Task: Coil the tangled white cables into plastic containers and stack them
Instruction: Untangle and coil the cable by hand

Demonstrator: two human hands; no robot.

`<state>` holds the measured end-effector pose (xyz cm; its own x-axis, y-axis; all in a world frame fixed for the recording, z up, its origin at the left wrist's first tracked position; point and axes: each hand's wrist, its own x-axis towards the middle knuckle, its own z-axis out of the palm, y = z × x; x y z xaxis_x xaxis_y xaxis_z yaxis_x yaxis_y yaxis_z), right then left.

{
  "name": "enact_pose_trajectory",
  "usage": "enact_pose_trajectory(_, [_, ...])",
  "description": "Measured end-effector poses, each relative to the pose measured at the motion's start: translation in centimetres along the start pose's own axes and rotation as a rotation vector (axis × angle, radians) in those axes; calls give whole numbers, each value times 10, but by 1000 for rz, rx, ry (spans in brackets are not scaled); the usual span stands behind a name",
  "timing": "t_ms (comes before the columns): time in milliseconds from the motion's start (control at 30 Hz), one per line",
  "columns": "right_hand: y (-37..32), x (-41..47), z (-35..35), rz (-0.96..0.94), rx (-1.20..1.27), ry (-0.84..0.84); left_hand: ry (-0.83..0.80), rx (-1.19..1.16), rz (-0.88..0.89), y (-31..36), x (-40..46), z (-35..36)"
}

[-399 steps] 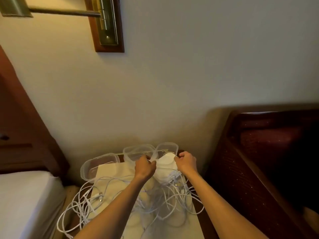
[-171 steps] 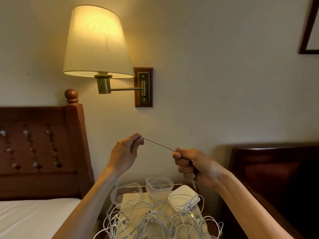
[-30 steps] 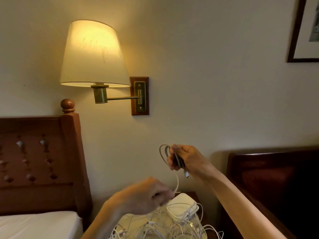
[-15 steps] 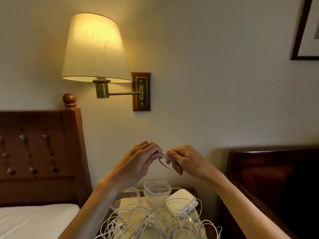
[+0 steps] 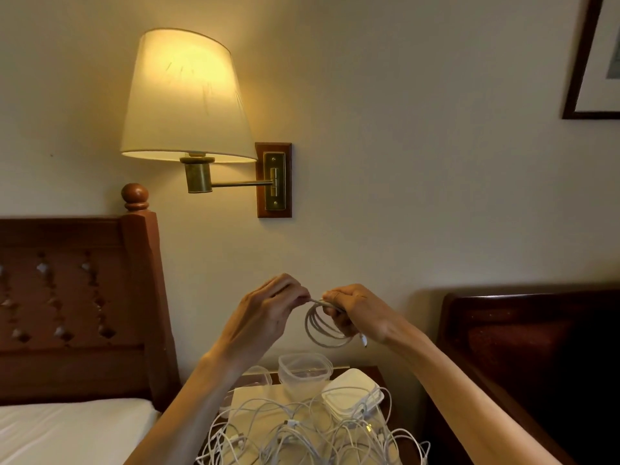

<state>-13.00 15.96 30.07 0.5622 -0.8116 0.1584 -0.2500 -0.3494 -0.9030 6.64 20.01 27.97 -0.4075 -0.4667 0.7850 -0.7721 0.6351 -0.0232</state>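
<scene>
I am holding both forearms raised in front of me, my left hand (image 5: 268, 310) pinching a strand between curled fingertips, my right hand (image 5: 355, 313) curling its fingers round loops, the two hands nearly touching at the fingertips

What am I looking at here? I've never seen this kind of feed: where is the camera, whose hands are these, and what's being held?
There is no machine: a person works bare-handed, and the one camera sits on their head, looking forward and down. The right hand grips a small coil of white cable; the left hand pinches the cable's free end at the top of the coil. Below, on the nightstand, lie a tangle of white cables, a clear open container and a stack of white lids. A lit wall lamp hangs above, beside a wooden headboard.
</scene>
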Motion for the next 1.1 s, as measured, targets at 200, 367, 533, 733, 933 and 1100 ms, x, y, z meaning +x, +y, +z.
enact_pose_trajectory(200, [1,2,3,49,264,-62,16,-77,-93,-1,6,4])
enact_pose_trajectory(367, [-3,5,5,64,376,-48,125,-297,-389,5,9,5])
enact_pose_trajectory(533, [-4,4,6,40,316,2,32,-754,-747,4,13,8])
enact_pose_trajectory(733, [-2,6,15,-35,114,210,-15,-1448,-1115,16,10,7])
enact_pose_trajectory(933, [1,12,18,-68,2,356,1,-1284,-943,27,11,16])
enact_pose_trajectory(1100, [1,9,20,-36,108,354,78,-768,-682,28,7,31])
